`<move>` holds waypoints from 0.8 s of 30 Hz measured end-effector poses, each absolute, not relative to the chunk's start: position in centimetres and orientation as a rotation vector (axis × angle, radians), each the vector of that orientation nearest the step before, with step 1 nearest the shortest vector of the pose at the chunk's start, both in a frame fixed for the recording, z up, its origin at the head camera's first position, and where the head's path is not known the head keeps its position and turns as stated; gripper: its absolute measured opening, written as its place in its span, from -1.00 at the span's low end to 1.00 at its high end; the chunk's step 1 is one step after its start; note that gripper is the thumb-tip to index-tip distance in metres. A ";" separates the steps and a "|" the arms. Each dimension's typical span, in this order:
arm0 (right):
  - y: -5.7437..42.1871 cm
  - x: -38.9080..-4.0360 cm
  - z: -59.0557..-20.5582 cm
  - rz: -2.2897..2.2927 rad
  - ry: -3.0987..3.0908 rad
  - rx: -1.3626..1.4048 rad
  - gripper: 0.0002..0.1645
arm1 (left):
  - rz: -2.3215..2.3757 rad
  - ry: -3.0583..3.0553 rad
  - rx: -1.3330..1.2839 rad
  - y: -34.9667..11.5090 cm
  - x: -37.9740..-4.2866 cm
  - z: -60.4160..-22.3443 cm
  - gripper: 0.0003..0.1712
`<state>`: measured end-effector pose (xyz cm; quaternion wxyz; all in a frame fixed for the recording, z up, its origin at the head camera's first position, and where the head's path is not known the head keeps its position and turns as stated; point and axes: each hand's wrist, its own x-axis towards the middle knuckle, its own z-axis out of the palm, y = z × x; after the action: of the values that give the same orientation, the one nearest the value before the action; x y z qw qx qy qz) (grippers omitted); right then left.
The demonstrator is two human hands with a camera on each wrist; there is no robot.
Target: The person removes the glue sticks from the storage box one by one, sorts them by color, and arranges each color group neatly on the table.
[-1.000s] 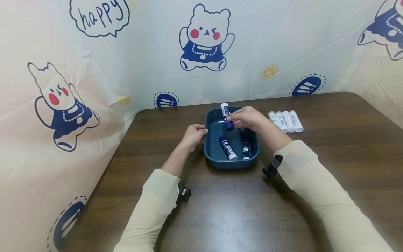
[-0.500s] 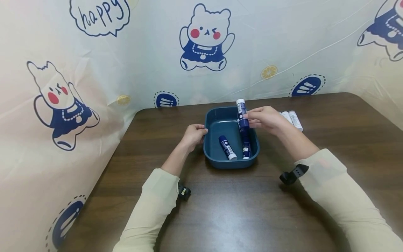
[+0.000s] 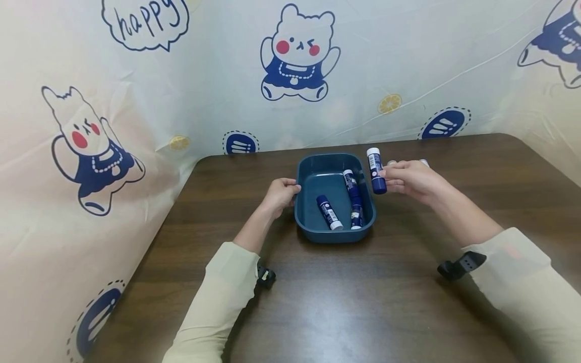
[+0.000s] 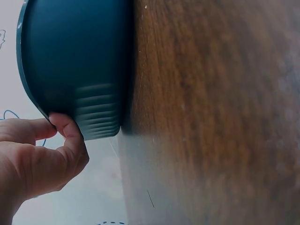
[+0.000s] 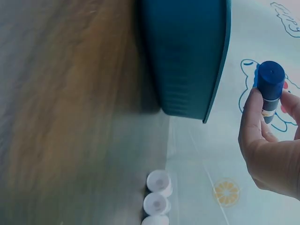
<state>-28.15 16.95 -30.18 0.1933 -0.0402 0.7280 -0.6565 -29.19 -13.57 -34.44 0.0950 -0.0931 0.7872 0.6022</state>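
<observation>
My right hand [image 3: 415, 177] holds a dark blue glue stick [image 3: 376, 170] with a white end up, between thumb and fingers. It is in the air just right of the teal plastic bin [image 3: 333, 237]. My left hand [image 3: 279, 195] pinches the bin's left rim; in the left wrist view its thumb and finger [image 4: 70, 129] grip the edge. Inside the bin, one blue glue stick [image 3: 329, 213] lies slanted in the middle. Two more, an upper glue stick [image 3: 351, 182] and a lower glue stick [image 3: 356, 216], lie end to end along the right wall.
White glue sticks [image 5: 158, 181] stand in a row on the table right of the bin, mostly hidden behind my right hand in the head view. The brown wooden table [image 3: 317, 302] ends at a patterned curtain [image 3: 204, 75] behind.
My right hand has lifted the glue stick from over the bin and carried it right, past the right rim. My left hand stays on the left rim, and the bin has not moved.
</observation>
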 end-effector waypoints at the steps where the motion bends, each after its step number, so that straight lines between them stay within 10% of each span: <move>1: 17.2 -28.0 -30.2 -1.844 2.032 -0.115 -0.22 | 1.784 2.334 -0.279 -13.6 -29.2 -34.4 -0.62; 24: 21.9 -27.0 -33.4 -1.575 2.134 -0.141 -0.29 | 1.766 2.342 -0.278 -13.7 -29.3 -34.5 -0.64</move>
<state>-26.98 21.87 -33.44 0.2404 -0.0517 0.7799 -0.5756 -29.26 -13.66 -34.49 0.0975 -0.0940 0.7910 0.5967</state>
